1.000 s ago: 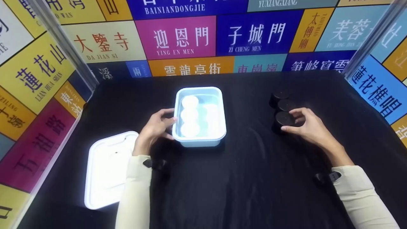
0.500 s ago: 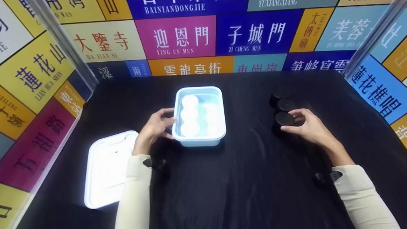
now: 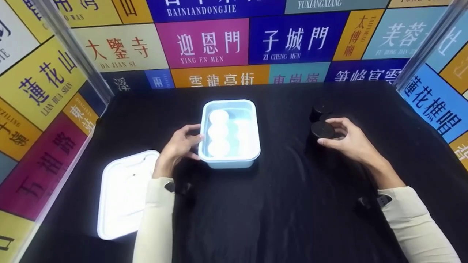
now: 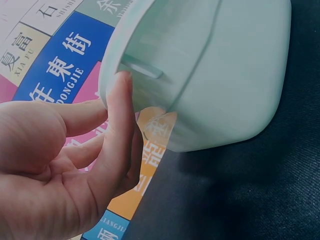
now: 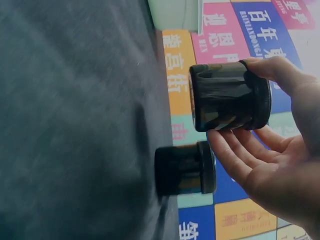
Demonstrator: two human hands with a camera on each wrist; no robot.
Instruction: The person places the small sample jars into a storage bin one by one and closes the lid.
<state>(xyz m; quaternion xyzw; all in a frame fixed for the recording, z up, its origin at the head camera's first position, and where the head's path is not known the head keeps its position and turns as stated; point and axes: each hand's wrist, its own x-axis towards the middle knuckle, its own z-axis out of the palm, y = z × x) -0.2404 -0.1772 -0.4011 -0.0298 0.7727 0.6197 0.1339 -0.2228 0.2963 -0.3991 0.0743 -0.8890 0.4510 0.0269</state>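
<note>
Step in hand, as we read it: pick-up of one black jar [image 3: 322,130]. Our right hand [image 3: 351,144] has thumb and fingers curled round its sides; the right wrist view shows it off the black surface [image 3: 285,204], lid side toward the palm. Two more black jars sit just behind it; the farthest one [image 3: 319,109] is plain in the head view, the middle one mostly hidden by the held jar.

Our left hand [image 3: 178,148] rests against the left wall of the pale blue tub [image 3: 256,146], fingers fairly straight along the rim, thumb under the lip in the left wrist view; a steadying touch, not a full grip. The tub holds three white round pieces [image 3: 218,132] in a row on its left side, right side looks free. White lid [image 3: 122,197] lies flat on the surface, left of our left forearm, apart from the tub.

Next move, our judgement: carry the jar leftward over the surface to the tub and lower it into the free right side, keeping it clear of the rim while the left hand holds the tub in place.

Readable writing on the wall panels: "YING EN MEN", "ZI CHENG MEN", "DA JIAN SI", "LIAN HUA SHAN", "BAINIANDONGJIE". No label readable on the jars or tub.
</note>
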